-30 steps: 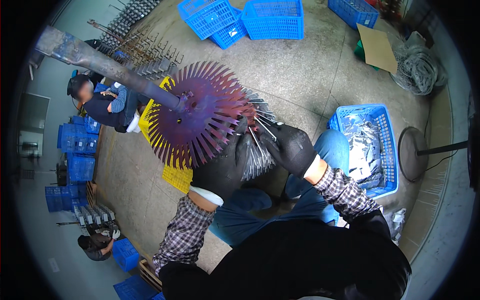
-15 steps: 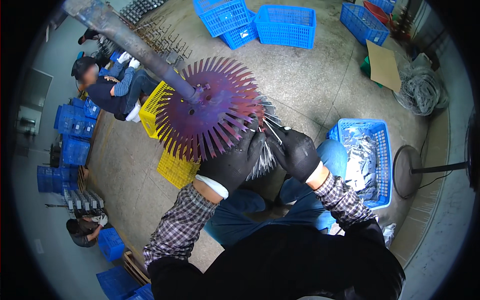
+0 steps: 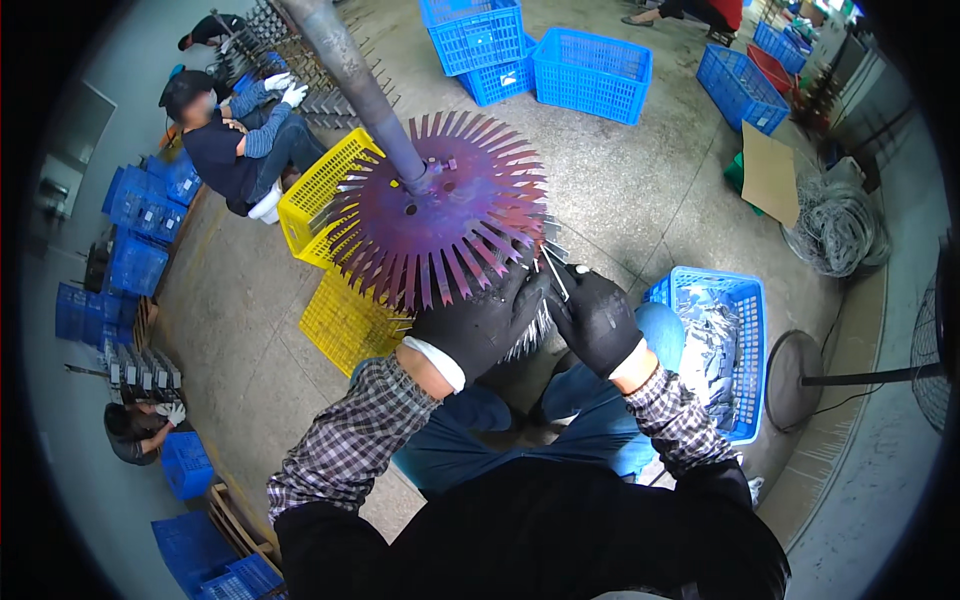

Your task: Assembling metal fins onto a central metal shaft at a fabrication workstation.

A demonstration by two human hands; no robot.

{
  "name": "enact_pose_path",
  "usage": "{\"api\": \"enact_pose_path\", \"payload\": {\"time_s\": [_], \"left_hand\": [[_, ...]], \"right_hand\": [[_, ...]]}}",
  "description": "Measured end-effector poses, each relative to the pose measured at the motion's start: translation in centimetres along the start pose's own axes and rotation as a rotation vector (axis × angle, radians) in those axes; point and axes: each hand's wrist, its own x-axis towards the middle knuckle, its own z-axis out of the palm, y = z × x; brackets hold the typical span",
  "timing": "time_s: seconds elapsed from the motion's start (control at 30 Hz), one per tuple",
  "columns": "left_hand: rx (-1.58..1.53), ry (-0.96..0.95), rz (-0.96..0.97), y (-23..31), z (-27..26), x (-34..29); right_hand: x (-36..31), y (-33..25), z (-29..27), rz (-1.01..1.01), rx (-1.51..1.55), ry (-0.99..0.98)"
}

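A purple slotted metal disc [image 3: 460, 205] with forked teeth sits on a thick grey pole [image 3: 350, 70]. At its near right rim my left hand [image 3: 475, 325], in a black glove, is closed with the thumb stretched toward the right hand. Teeth of the disc hide its fingertips, so what they grip cannot be made out. My right hand [image 3: 600, 318], also gloved in black, pinches a thin silver metal strip [image 3: 556, 275] beside the rim. More silver strips [image 3: 530, 338] hang fanned out below the disc, partly behind both hands.
At my right stands a blue crate [image 3: 755, 350] of shiny flat pieces, beside a fan's round base [image 3: 793, 380]. A yellow crate [image 3: 320, 195] stands behind the disc. More blue crates [image 3: 595, 75], cardboard [image 3: 770, 175] and coiled wire [image 3: 838, 225] lie farther off. A person [image 3: 225, 140] sits at left.
The whole view has shifted, with the disc appearing slightly farther right. Both hands stay close together at the rim, and the right still pinches a strip.
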Motion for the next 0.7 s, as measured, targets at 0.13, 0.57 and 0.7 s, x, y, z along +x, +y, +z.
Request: {"api": "enact_pose_path", "payload": {"time_s": [0.13,0.57,0.7], "left_hand": [[0.096,-0.061,0.146,-0.6,-0.3,-0.4],[-0.258,-0.180,-0.113,-0.5,-0.1,-1.0],[-0.003,-0.230,0.047,-0.6,0.8,-1.5]], "right_hand": [[0.5,0.3,-0.5,-0.037,-0.087,-0.096],[-0.2,0.0,-0.7,-0.068,0.082,-0.028],[-2.0,2.9,-0.7,-0.152,0.164,0.052]]}}
